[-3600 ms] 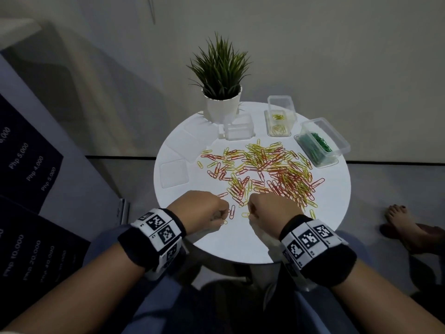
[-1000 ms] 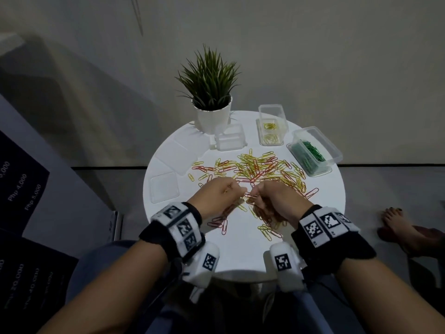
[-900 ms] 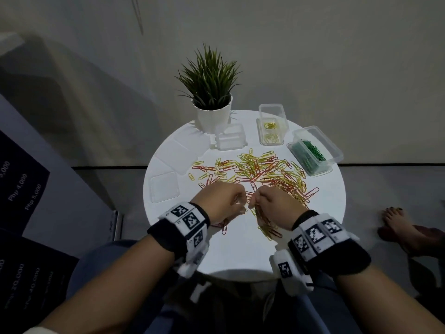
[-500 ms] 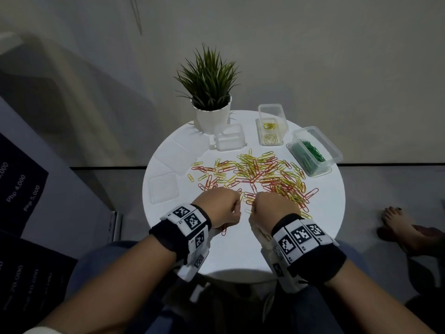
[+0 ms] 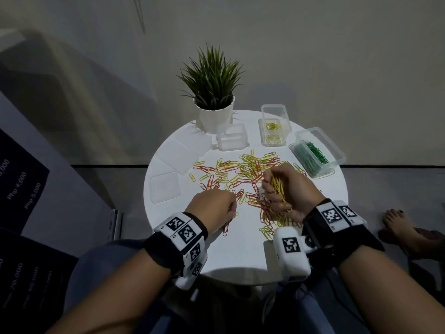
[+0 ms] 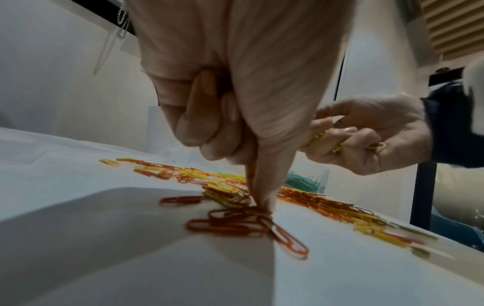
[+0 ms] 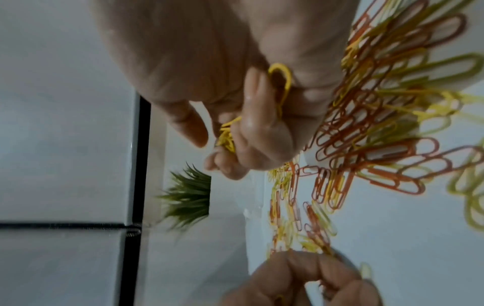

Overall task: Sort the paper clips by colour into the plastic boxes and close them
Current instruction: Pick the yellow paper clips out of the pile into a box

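Yellow, orange and pale green paper clips [image 5: 243,172] lie heaped on the round white table [image 5: 240,251]. My right hand [image 5: 269,189] is lifted over the heap, palm turned up, and grips a bundle of yellow clips [image 5: 278,186], also plain in the right wrist view [image 7: 228,138]. My left hand [image 5: 231,209] is at the heap's near edge. Its fingers are curled, and its thumb and forefinger pinch down on some orange clips [image 6: 243,217] on the table. An open box with yellow clips [image 5: 273,127] and an open box of green clips [image 5: 314,153] stand at the back right.
A potted plant [image 5: 213,92] stands at the table's back, with an empty clear box [image 5: 232,137] in front of it. Clear lids [image 5: 165,186] lie on the table's left side. A person's bare foot [image 5: 397,220] rests on the floor to the right.
My right hand has lifted off the table and turned palm up, showing the yellow clips it holds. My left hand has moved slightly left and stays low at the heap's near edge.
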A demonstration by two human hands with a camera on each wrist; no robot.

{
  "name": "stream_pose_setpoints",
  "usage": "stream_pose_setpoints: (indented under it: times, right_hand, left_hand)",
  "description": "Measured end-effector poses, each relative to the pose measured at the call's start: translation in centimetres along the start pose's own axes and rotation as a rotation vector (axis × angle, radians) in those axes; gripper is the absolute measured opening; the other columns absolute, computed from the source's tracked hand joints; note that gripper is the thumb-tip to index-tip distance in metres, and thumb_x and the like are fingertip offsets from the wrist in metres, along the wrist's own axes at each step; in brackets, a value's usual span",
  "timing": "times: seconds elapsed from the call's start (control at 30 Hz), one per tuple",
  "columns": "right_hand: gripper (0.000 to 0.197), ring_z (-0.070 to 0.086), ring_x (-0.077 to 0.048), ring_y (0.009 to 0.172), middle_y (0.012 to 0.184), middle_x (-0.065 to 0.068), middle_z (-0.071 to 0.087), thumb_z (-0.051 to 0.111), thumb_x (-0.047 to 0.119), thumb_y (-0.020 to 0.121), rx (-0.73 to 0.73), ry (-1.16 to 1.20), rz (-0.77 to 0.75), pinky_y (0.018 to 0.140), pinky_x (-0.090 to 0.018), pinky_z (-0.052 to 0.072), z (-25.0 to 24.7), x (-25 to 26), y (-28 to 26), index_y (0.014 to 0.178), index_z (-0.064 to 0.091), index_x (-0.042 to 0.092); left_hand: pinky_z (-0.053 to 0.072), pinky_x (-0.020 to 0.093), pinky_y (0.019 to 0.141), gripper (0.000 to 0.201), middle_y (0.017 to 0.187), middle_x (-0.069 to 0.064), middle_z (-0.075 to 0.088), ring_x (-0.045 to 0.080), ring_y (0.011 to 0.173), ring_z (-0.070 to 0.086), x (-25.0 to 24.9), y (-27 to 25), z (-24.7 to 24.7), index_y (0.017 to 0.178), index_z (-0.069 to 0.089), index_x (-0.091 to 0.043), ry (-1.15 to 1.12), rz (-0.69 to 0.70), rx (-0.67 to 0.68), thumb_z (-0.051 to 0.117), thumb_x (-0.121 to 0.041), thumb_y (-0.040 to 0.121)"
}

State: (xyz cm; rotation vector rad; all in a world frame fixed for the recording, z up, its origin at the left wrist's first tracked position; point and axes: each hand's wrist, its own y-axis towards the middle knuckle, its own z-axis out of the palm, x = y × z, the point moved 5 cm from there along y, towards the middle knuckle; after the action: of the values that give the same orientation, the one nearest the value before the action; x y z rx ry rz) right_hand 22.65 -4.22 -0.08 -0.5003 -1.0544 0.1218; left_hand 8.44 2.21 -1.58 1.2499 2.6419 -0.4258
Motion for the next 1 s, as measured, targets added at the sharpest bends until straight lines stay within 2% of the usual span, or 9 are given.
stream_pose_setpoints:
  times: [0.07,0.13,0.23,0.37,0.53,0.63,0.77,0.87,1.0]
  right_hand:
    - [0.026,0.034,-0.013,0.045,0.062,-0.001,0.045,0.038,0.017,0.096,-0.066,-0.433,-0.085,0.034,-0.019,0.028,0.1,-0.1,0.9,0.076,0.054,0.016]
    - [0.023,0.049,-0.019,0.061,0.072,-0.003,0.055,0.036,0.012,0.099,-0.078,-1.063,-0.205,0.054,-0.026,0.042,0.9,0.2,1.3,0.091,0.057,0.020]
    - [0.026,0.058,-0.028,0.078,0.085,-0.006,0.060,0.046,0.005,0.088,-0.019,-1.717,-0.193,0.066,-0.034,0.044,2.3,-0.7,1.4,0.108,0.047,0.022]
    - [0.037,0.056,-0.028,0.072,0.087,-0.003,0.062,0.053,0.006,0.085,-0.012,-1.984,-0.173,0.062,-0.034,0.047,3.3,-1.3,1.8,0.116,0.038,0.022]
    - [0.039,0.050,-0.026,0.066,0.070,0.000,0.046,0.049,0.008,0.090,-0.007,-2.120,-0.142,0.054,-0.032,0.037,4.0,-1.9,2.6,0.123,0.033,0.019]
    - [0.030,0.050,-0.026,0.068,0.071,0.000,0.047,0.044,0.012,0.093,0.000,-2.152,-0.112,0.058,-0.033,0.039,4.3,-1.9,3.0,0.122,0.035,0.016]
    - [0.031,0.056,-0.027,0.075,0.087,-0.005,0.059,0.047,0.012,0.092,0.037,-2.146,-0.073,0.062,-0.033,0.040,4.6,-2.1,2.8,0.120,0.035,0.010]
    - [0.017,0.055,-0.027,0.078,0.086,-0.007,0.057,0.043,0.015,0.096,-0.005,-1.871,-0.118,0.065,-0.033,0.039,3.4,-1.5,2.7,0.111,0.039,0.008]
    - [0.023,0.039,-0.014,0.058,0.066,0.002,0.043,0.033,0.018,0.100,-0.060,-1.018,-0.126,0.051,-0.026,0.031,1.1,0.7,1.8,0.080,0.044,0.013]
  left_hand:
    - [0.039,0.026,0.064,0.007,0.086,-0.006,0.066,0.017,0.084,0.058,0.1,0.1,0.3,0.088,0.063,-0.023,-0.008,-0.013,0.033,0.056,-0.026,0.089]
    - [0.039,0.026,0.063,0.004,0.079,-0.006,0.063,0.017,0.079,0.057,0.2,0.2,0.5,0.084,0.062,-0.020,-0.041,-0.037,0.101,0.060,-0.024,0.084]
    - [0.037,0.027,0.058,0.007,0.071,-0.008,0.053,0.016,0.071,0.053,0.2,0.3,0.8,0.079,0.055,-0.020,-0.057,-0.021,0.157,0.061,-0.023,0.080]
    - [0.040,0.029,0.063,0.015,0.070,-0.007,0.055,0.011,0.065,0.049,1.4,0.0,-0.1,0.078,0.045,-0.019,-0.495,-0.058,0.058,0.050,-0.021,0.092]
    - [0.014,0.018,0.037,0.025,0.054,-0.004,0.027,0.007,0.038,0.021,2.4,-0.4,-2.1,0.067,0.031,-0.019,-1.772,-0.202,0.048,0.032,-0.015,0.091]
    - [0.010,0.020,0.039,0.019,0.057,-0.003,0.026,0.008,0.042,0.020,2.5,-0.5,-2.8,0.067,0.035,-0.018,-2.033,-0.133,0.052,0.034,-0.022,0.085]
    - [0.015,0.016,0.032,0.025,0.057,-0.003,0.031,0.006,0.039,0.023,2.6,0.2,-1.8,0.070,0.036,-0.017,-1.914,-0.272,0.032,0.034,-0.018,0.095]
    - [0.022,0.014,0.034,0.021,0.055,-0.005,0.037,0.006,0.037,0.028,3.1,0.4,-1.6,0.091,0.048,-0.011,-1.436,-0.283,-0.053,0.030,-0.011,0.101]
    - [0.048,0.029,0.073,0.023,0.096,0.001,0.063,0.015,0.079,0.058,3.3,0.5,-0.6,0.113,0.050,-0.021,-0.515,-0.084,0.002,0.029,-0.018,0.104]
